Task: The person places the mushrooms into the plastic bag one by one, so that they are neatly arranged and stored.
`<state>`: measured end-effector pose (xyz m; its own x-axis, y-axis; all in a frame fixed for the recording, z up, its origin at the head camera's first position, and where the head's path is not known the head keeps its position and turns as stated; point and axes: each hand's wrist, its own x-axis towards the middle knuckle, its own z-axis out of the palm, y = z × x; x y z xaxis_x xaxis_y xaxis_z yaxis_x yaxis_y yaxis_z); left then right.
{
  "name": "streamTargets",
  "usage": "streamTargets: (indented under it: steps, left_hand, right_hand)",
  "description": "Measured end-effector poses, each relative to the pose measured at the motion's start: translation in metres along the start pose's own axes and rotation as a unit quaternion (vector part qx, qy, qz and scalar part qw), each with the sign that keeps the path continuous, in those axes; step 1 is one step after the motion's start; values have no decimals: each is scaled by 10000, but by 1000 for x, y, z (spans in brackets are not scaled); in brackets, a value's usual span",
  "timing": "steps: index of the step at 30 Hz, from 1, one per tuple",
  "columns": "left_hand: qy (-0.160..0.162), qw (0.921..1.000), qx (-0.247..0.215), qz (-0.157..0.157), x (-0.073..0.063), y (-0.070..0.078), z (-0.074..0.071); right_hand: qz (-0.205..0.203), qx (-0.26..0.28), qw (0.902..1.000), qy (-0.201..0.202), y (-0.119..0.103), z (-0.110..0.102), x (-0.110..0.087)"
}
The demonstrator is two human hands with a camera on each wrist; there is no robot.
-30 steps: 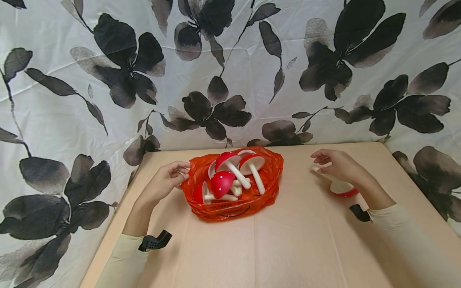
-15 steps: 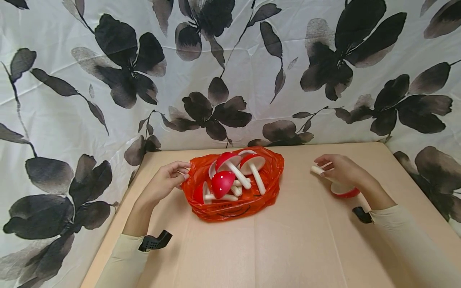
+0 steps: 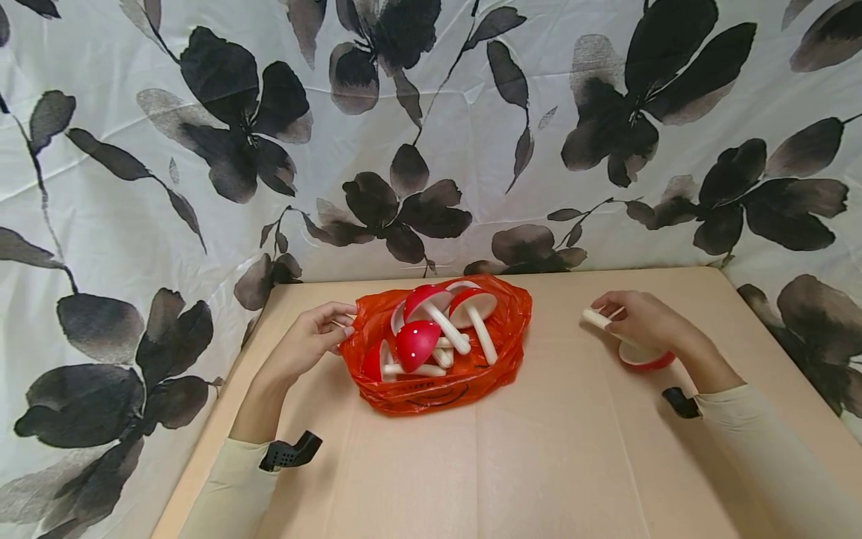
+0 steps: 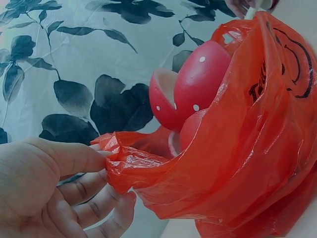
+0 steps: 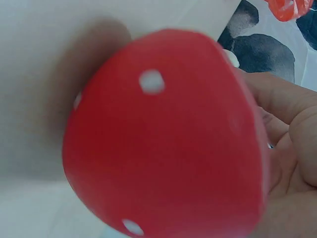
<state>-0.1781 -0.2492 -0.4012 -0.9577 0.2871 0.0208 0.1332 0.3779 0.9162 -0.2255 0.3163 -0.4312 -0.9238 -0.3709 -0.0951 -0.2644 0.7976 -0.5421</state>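
An orange-red plastic bag (image 3: 441,393) sits open on the table, with several toy mushrooms (image 3: 416,346) inside, their caps red with white dots and their stems white. At its left side, my left hand (image 3: 308,340) pinches the bag's gathered edge between thumb and fingers; the left wrist view shows the crumpled plastic (image 4: 133,163) in that grip. Off to the right, my right hand (image 3: 640,318) holds one toy mushroom (image 3: 643,359) by its stem, the cap turned toward the wrist. That red cap (image 5: 163,139) fills much of the right wrist view and hides part of the fingers.
Both hands are over a light wooden table (image 3: 539,464). Behind it and along its sides hangs a white cloth (image 3: 485,172) with dark flower prints. Black wrist devices, such as the left one (image 3: 289,451), are worn over the light sleeves.
My right hand has shifted slightly right and turned, so more of the mushroom's stem shows past the fingers. The left hand and the bag stay where they were.
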Motion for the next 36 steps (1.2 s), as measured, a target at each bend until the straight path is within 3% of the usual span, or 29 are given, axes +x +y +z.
streamTargets:
  steps: [5,13,18,28,36]
  left_hand:
    - [-10,10000,6,-5,-1,0,-1]
    - [-48,10000,3,-3,-3,0,-2]
    - [-95,9999,-66,39,-3,-1,-2]
    - [-112,9998,-60,153,-3,-1,-4]
    - [-108,9999,-29,126,-5,1,-5]
  right_hand:
    - [-19,138,9998,162,-2,-7,-4]
    - [-636,125,9956,673,-5,-14,-10]
    - [-747,202,9932,867,-9,-16,-14]
    - [-404,304,9931,1060,-14,-21,-16]
    - [-86,471,9870,1532,-21,-20,-20]
